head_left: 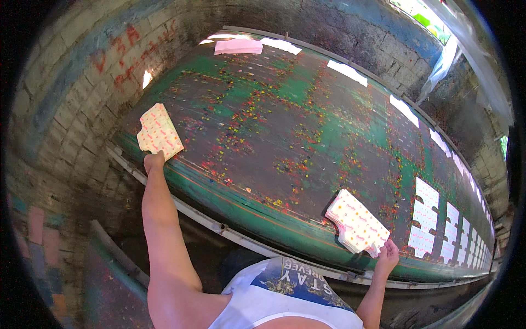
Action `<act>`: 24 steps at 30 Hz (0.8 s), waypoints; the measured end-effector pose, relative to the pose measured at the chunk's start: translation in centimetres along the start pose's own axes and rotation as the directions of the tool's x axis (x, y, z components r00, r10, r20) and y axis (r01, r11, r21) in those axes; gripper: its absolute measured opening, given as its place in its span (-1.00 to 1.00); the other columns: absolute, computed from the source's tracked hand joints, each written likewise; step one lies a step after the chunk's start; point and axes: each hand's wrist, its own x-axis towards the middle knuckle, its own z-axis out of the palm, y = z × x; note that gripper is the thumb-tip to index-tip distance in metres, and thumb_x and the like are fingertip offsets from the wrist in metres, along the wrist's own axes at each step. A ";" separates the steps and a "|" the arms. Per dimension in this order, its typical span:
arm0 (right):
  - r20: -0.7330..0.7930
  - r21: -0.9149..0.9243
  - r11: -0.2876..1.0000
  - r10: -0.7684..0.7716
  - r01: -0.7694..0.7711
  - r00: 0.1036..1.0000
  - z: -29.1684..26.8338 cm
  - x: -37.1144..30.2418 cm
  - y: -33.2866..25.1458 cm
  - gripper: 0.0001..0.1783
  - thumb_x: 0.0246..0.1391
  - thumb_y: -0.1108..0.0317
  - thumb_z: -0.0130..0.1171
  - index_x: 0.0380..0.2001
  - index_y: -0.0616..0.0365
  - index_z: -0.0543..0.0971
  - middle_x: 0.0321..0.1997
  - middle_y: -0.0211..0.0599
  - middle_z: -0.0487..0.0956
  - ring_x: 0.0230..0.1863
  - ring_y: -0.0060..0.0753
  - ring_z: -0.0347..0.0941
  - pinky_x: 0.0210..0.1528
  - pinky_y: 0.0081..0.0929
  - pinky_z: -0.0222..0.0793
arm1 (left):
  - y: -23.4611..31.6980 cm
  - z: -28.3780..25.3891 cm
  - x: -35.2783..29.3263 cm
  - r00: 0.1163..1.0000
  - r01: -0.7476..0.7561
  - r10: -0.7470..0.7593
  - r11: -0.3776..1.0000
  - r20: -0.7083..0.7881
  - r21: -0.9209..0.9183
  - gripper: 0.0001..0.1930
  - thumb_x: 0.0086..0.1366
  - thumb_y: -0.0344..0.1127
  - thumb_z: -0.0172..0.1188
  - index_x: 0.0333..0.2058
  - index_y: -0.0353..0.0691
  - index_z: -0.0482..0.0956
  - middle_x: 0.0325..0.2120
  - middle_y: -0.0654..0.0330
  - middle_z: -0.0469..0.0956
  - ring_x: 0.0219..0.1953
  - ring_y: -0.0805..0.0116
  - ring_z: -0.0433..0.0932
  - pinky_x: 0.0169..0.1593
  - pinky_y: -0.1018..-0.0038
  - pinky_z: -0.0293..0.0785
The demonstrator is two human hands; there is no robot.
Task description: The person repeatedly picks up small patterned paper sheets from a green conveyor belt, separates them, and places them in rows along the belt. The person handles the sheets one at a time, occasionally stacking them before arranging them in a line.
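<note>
At the table's left end, my left hand (155, 160) is closed on the lower edge of a cream cut fabric piece (159, 130) with small red and orange prints. Its fingers are partly hidden by the piece. My right hand (388, 254) pinches the lower right corner of a stack of white cut fabric pieces (359, 220) near the front edge. Layered edges show on the stack's left side, and pink lettering and orange dots cover its top. Both lie tilted on the long green and dark table (263, 123), with notched corners.
Rows of notched white printed pieces (425, 219) lie toward the table's right end. Pink sheets (239, 46) and bright patches line its far edge. Colourful paint spots dot the tabletop. A metal rail (204, 220) runs along the front; a block wall (76, 93) stands at left.
</note>
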 end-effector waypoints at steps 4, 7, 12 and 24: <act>0.009 -0.031 0.994 -0.104 0.104 0.995 1.4 -2.1 -1.2 -0.59 0.34 0.59 0.20 0.23 0.36 0.58 0.11 -0.12 0.69 0.02 -0.37 0.65 0.08 -0.40 0.56 | 1.3 0.5 1.8 1.000 0.024 -0.025 0.998 0.013 0.055 -0.37 0.24 0.07 0.48 0.12 -0.31 0.74 0.16 -0.09 0.71 0.21 -0.07 0.69 0.23 0.09 0.63; -0.004 -0.027 0.991 -0.133 0.133 0.991 2.5 -4.0 -1.5 -0.59 0.34 0.59 0.21 0.23 0.35 0.58 0.10 -0.14 0.69 -0.01 -0.40 0.64 0.04 -0.42 0.55 | 1.7 0.0 3.5 0.988 0.042 -0.053 0.996 0.146 0.073 -0.30 0.22 0.10 0.51 0.18 -0.32 0.69 0.21 -0.05 0.68 0.18 -0.03 0.71 0.21 0.12 0.65; -0.028 -0.070 0.988 -0.138 0.135 0.990 3.1 -6.7 -2.0 -0.62 0.35 0.58 0.20 0.21 0.34 0.59 0.09 -0.18 0.67 -0.03 -0.41 0.63 0.04 -0.42 0.54 | 2.9 1.1 5.2 0.947 0.212 -0.197 0.977 0.254 -0.029 -0.41 0.24 -0.06 0.49 0.14 -0.32 0.69 0.18 -0.05 0.69 0.10 0.06 0.75 0.07 0.13 0.72; -0.038 -0.096 0.960 -0.267 0.262 0.963 2.2 -6.4 -3.9 -0.66 0.30 0.60 0.23 0.12 0.36 0.61 0.06 -0.14 0.61 0.01 -0.31 0.62 0.07 -0.37 0.57 | 2.3 5.8 7.5 0.900 0.409 0.065 0.215 0.431 -0.887 -0.56 0.27 -0.29 0.51 0.09 -0.08 0.58 -0.03 0.18 0.65 -0.16 0.27 0.62 -0.19 0.36 0.56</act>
